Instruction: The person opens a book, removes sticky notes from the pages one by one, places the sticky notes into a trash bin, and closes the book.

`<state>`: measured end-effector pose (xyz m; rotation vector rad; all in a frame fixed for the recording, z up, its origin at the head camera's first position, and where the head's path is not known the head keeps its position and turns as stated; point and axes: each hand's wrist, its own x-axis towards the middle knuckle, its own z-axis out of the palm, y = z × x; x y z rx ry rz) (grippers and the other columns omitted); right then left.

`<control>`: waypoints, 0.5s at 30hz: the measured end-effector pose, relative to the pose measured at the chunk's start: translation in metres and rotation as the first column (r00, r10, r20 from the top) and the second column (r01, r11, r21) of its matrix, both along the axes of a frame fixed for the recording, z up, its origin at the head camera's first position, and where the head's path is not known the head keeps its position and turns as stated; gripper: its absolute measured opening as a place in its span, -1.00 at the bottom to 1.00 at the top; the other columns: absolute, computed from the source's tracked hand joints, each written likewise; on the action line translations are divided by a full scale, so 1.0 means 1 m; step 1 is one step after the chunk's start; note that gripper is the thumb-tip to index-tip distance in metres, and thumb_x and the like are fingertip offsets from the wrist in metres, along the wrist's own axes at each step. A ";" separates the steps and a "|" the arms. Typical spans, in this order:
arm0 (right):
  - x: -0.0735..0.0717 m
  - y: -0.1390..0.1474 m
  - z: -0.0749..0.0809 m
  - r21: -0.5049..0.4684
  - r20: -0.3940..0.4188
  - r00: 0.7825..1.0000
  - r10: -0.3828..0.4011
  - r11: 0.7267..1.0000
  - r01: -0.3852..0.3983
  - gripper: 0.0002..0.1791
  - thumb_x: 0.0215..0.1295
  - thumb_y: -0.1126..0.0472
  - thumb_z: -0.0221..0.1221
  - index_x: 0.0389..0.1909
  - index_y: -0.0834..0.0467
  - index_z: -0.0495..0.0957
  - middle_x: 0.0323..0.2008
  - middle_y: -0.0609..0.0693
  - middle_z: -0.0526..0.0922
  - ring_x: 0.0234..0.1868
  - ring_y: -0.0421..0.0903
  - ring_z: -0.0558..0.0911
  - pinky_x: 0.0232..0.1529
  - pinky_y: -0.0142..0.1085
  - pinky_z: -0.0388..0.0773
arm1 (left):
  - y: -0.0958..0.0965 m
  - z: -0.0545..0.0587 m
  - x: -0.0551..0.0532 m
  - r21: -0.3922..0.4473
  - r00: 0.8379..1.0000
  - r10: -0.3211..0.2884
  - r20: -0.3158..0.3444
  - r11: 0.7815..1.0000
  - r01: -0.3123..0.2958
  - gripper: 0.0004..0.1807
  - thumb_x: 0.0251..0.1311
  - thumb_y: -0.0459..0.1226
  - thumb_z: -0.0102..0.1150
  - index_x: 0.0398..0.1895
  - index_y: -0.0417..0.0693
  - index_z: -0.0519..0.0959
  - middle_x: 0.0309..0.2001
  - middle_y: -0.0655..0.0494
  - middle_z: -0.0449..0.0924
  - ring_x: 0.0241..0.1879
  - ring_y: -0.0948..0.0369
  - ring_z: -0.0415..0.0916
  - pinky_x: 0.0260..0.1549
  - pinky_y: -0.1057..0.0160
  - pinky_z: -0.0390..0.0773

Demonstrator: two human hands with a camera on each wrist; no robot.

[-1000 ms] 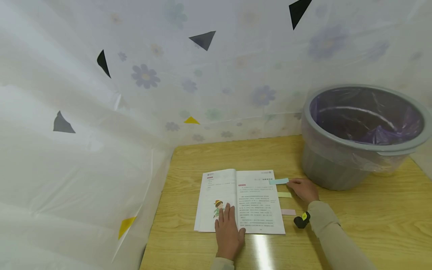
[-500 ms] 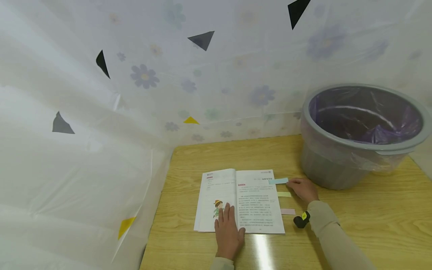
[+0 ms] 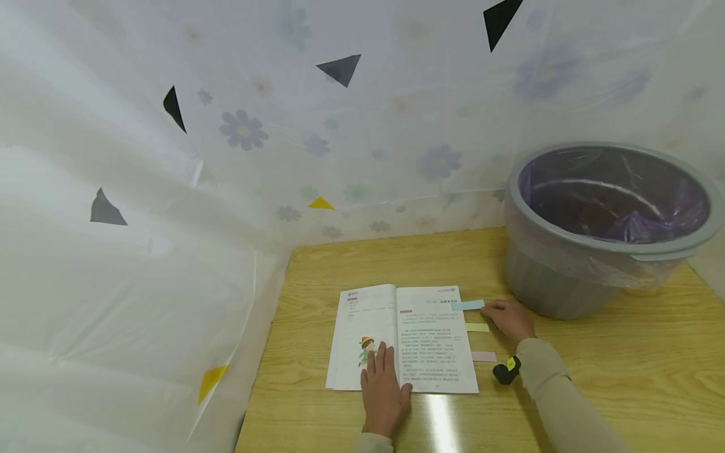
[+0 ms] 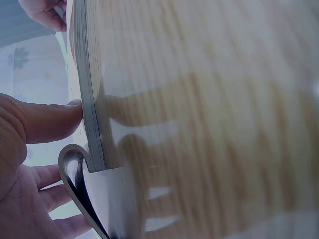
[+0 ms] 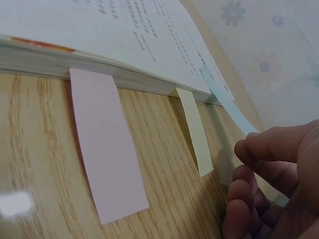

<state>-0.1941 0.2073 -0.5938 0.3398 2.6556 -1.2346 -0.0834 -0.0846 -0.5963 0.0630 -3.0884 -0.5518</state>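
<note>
An open book (image 3: 433, 352) lies on the wooden table, printed text on its right page and a cartoon child on the left. My left hand (image 3: 382, 393) rests with extended fingers on the left page near the spine; in the left wrist view its thumb touches the book's lower edge. Between thumb and fingertips my right hand (image 3: 511, 319) pinches the outer end of a blue sticky tab (image 5: 229, 105), whose other end lies over the top of the right page. A yellow sticky tab (image 5: 196, 134) and a pink sticky tab (image 5: 108, 149) stick out from the book's right edge.
A large grey bin (image 3: 557, 277) with a clear purplish liner stands at the table's back right. Plastic sheeting (image 3: 362, 145) with flowers and coloured triangles hangs behind and at the left. A black wrist device (image 3: 506, 370) sits by my right cuff.
</note>
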 end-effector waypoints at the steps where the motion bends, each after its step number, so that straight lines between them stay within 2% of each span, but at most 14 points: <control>1: 0.000 0.000 0.000 -0.002 0.002 1.000 -0.001 1.000 0.001 -0.48 0.39 -0.06 0.09 0.10 0.27 0.61 0.19 0.32 0.56 0.16 0.29 0.51 0.17 0.14 0.44 | 0.000 0.000 0.000 0.000 1.000 -0.001 0.000 1.000 0.001 -0.13 0.00 -0.13 0.44 0.42 -0.06 0.29 0.50 0.00 0.22 0.51 -0.12 0.14 0.34 -0.31 0.27; 6: 0.001 0.000 0.001 -0.011 0.022 1.000 -0.008 1.000 0.008 -0.48 0.39 -0.06 0.09 0.12 0.27 0.60 0.19 0.32 0.56 0.14 0.27 0.52 0.15 0.12 0.45 | 0.000 0.000 0.001 0.000 1.000 0.000 -0.005 1.000 0.000 -0.13 -0.01 -0.14 0.44 0.42 -0.06 0.30 0.50 0.00 0.23 0.50 -0.12 0.14 0.34 -0.30 0.27; 15: 0.000 -0.001 0.002 -0.020 0.031 0.999 -0.012 1.000 0.013 -0.46 0.40 -0.06 0.07 0.14 0.28 0.58 0.24 0.33 0.52 0.21 0.30 0.48 0.22 0.15 0.40 | 0.000 -0.002 0.000 -0.004 1.000 0.002 -0.001 1.000 -0.002 -0.13 0.01 -0.12 0.44 0.42 -0.05 0.29 0.51 0.01 0.22 0.51 -0.11 0.13 0.35 -0.28 0.27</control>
